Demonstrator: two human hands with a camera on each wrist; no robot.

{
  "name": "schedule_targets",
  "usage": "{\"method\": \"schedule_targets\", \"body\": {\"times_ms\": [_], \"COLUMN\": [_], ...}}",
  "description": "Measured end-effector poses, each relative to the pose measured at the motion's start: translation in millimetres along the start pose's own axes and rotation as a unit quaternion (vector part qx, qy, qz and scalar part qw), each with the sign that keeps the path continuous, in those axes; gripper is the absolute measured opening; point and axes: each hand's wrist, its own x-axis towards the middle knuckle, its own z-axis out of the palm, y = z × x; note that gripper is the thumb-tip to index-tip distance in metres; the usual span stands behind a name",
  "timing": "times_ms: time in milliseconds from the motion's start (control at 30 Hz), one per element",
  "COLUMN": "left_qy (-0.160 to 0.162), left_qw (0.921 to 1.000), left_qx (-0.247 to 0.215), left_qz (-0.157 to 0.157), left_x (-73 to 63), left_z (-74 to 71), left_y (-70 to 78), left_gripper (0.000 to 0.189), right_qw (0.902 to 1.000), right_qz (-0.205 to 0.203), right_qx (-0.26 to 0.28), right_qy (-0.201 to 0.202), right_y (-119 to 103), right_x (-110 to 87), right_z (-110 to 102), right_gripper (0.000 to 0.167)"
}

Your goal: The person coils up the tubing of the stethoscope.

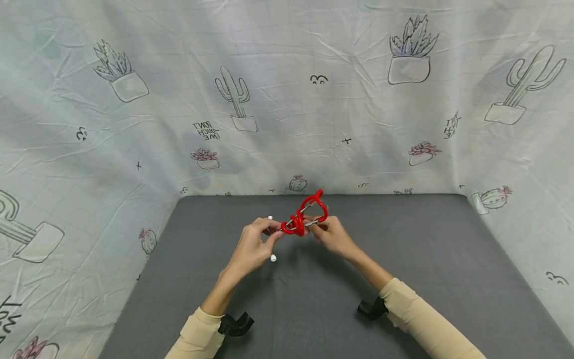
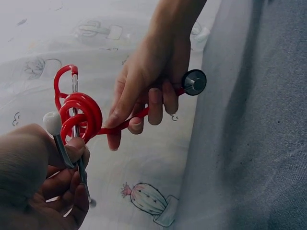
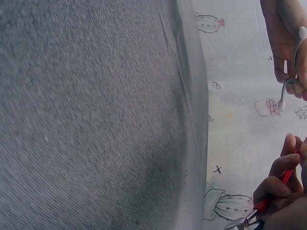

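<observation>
A stethoscope with red tubing [image 1: 298, 224] is held up above the grey table, its tube wound in coils around the metal ear tubes. My left hand [image 1: 254, 243] pinches the ear tubes just beside the coils. One white ear tip [image 1: 273, 258] pokes out below that hand, the other above it. Thumb and fingers of my right hand [image 2: 148, 91] grip the free end of the red tube, seen in the left wrist view. Past those fingers sticks out the round chest piece [image 2: 194, 82], silver with a dark rim. Above the coils, a red loop stands up in the head view.
A grey cloth-covered table [image 1: 215, 214] spreads beneath both hands. Behind it and along its sides hangs a pale curtain [image 1: 287, 109] printed with potted cacti. Black straps [image 1: 236, 325] are at both wrists, by the cream sleeves [image 1: 197, 333].
</observation>
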Motion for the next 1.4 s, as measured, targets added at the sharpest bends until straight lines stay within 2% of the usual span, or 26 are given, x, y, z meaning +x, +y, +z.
{"method": "schedule_targets", "body": {"times_ms": [133, 467, 733, 1000, 1400], "left_qy": [0.002, 0.010, 0.018, 0.026, 0.040], "left_qw": [1.0000, 0.9997, 0.9993, 0.9985, 0.9978], "left_qx": [0.004, 0.020, 0.032, 0.049, 0.052], "left_qz": [0.000, 0.009, 0.001, 0.003, 0.001], "left_x": [0.2, 2.2, 4.2, 6.6, 6.7], "left_z": [-0.4, -0.2, 3.1, 6.0, 7.3], "left_y": [-1.0, -2.9, -3.9, -3.6, -4.6], "left_gripper": [0.009, 0.009, 0.009, 0.009, 0.009], "right_qw": [1.0000, 0.9997, 0.9996, 0.9992, 0.9980], "right_qz": [-0.003, 0.023, 0.022, 0.037, 0.062], "right_qx": [-0.002, -0.003, -0.005, -0.004, 0.006], "right_qy": [-0.001, 0.000, -0.014, -0.018, -0.012], "right_y": [-0.9, -6.7, -9.1, -15.4, -23.6], "right_x": [-4.4, -13.9, -21.4, -27.2, -34.4], "right_z": [3.3, 8.3, 11.4, 14.0, 19.7], "right_gripper": [0.026, 0.029, 0.019, 0.034, 0.046]}}
